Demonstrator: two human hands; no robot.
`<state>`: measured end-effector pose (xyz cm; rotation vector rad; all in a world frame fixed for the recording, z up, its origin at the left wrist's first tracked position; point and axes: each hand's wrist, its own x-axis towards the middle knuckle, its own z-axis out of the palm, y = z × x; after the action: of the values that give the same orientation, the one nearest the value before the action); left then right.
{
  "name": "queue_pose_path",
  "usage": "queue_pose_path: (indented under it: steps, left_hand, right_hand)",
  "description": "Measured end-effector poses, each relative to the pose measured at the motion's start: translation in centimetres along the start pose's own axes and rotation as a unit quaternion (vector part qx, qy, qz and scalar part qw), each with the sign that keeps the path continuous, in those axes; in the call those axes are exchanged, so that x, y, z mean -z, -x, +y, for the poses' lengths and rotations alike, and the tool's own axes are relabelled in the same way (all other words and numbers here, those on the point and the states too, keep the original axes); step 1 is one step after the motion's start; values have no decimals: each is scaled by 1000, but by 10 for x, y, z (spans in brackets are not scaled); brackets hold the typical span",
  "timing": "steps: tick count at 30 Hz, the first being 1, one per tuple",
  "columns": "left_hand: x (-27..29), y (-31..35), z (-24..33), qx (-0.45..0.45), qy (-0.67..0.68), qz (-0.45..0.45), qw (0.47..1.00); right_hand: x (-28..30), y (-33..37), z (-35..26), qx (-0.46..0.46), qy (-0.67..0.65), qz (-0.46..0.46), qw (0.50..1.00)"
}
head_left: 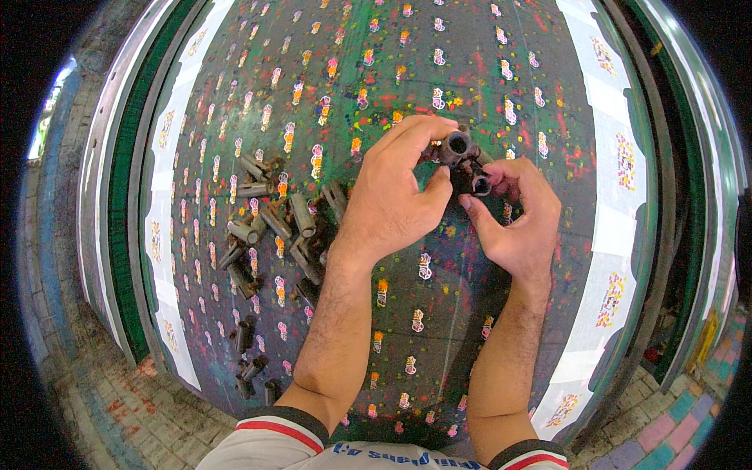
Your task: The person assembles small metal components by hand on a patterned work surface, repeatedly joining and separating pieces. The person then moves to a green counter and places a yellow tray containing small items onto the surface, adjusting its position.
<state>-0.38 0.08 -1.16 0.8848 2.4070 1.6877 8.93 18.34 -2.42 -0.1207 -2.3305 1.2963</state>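
Observation:
My left hand (397,188) is closed around a short dark metal tube (454,146), its round open end facing me between thumb and fingers. Just below and to the right, my right hand (520,218) pinches a second dark tube end (479,186) with thumb and fingertips. The two pieces touch or overlap; whether they are joined I cannot tell. A loose pile of similar worn metal tubes (301,215) lies left of my left forearm, some with dark side brackets. Several smaller dark pieces (245,334) lie nearer to me.
Beneath everything runs a long dark table surface (446,313) stained with paint and covered in rows of small printed motifs. White printed strips (619,204) border it on both sides. Metal rails (654,196) follow its edges, with a brick floor (638,419) beyond.

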Motion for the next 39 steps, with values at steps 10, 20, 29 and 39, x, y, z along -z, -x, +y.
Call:
queue_pose_path:
  steps: [10,20,29,39]
  left_hand:
    - [-3,-1,2,-4,6,7,1000]
    - [-4,0,1,-15,-44,-2,999]
    - [-6,0,4,26,-20,-4,999]
    - [-10,0,0,35,6,-4,999]
  right_hand:
    - [-1,3,6,-23,-5,7,1000]
    - [2,0,4,19,13,8,1000]
    - [2,-1,2,15,30,4,999]
    - [-1,0,6,12,26,5,1000]
